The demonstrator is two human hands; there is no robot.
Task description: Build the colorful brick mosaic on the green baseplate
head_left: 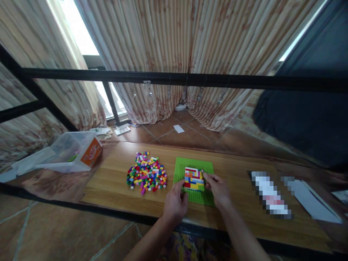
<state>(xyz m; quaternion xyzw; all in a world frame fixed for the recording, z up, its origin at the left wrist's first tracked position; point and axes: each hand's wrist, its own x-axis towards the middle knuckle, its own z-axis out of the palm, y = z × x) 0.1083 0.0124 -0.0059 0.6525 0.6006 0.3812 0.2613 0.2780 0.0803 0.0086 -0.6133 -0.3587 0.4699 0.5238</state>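
Observation:
A square build of multicoloured toy bricks [194, 177] sits over a green studded baseplate [179, 167]. My left hand [175, 203] is closed, with its fingertips gripping the build's lower left edge. From the right side, my right hand [219, 189] has its thumb and bent fingers closed at the build's right edge; any small brick in that pinch is too small to make out. To the left of the baseplate lies a heap of loose toy bricks [148, 174] in many colours.
All this rests on a wooden tabletop [114, 181]. A clear plastic bin [67, 152] with an orange label stands beyond its left end. A blurred-out flat object [269, 194] and white papers [315, 201] lie at the right. A black metal bar [163, 77] crosses behind the table, before striped curtains.

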